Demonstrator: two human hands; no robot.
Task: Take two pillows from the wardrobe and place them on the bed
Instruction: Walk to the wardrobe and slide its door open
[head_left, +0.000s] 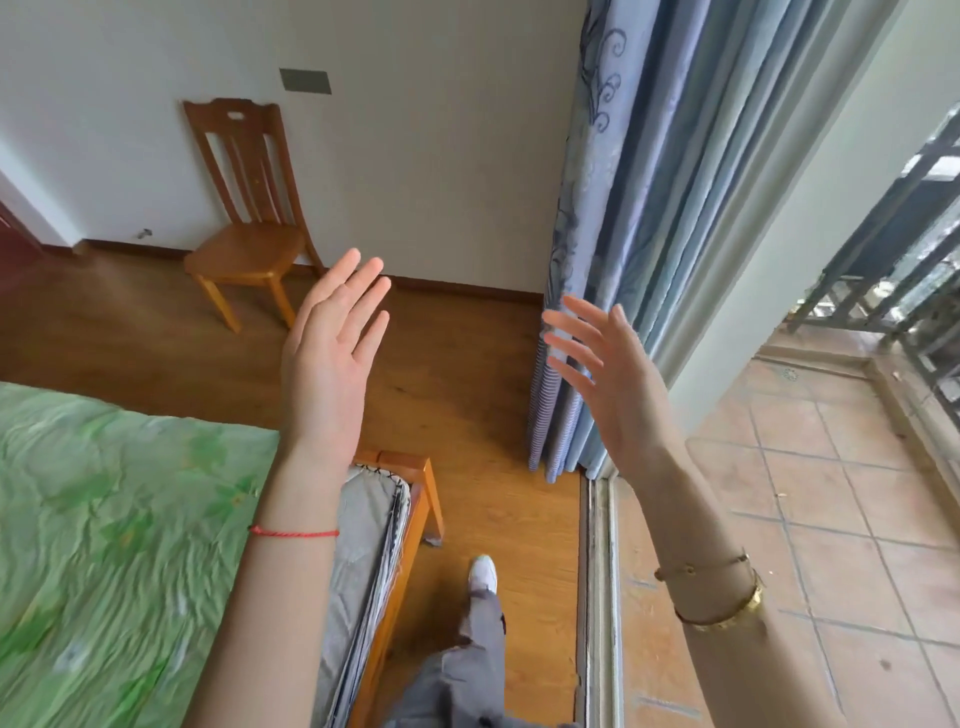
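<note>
At 6 o'clock, nearest of all, a grey trouser leg (467, 675) steps forward in a white shoe (483, 574) on the wood floor (457, 389). Two bare forearms rise from the lower edge. The one at 7 o'clock wears a red string bracelet (293, 531); the one at 5 o'clock wears gold bangles (727, 597).

The bed (104, 519) fills the 8 o'clock quarter under a rumpled green floral cover. Its grey mattress edge (363, 519) and orange wooden frame corner (423, 499) show just beside the left wrist.

Near the centre the left hand (332, 343) is raised with its palm turned toward 3 o'clock. Its grip is spread, the fingers straight and close together, and it holds nothing. The right hand (608, 374) is up at 3 o'clock of it, palm facing back toward 9 o'clock. Its grip is also spread, the fingers fanned apart, and it holds nothing. The two hands are well apart, with bare floor between them.

A metal door track (600, 571) runs up from 5 o'clock, dividing the wood floor from the terracotta balcony tiles (831, 493) at 4 o'clock.

Behind the right hand's fingertips a blue patterned curtain (623, 234) hangs from 1 o'clock down to the floor. At 3 o'clock a dark railing (909, 260) edges the balcony.

Farthest, at 11 o'clock, a wooden chair (249, 244) stands against the white wall (441, 156), below a grey wall plate (305, 81).
</note>
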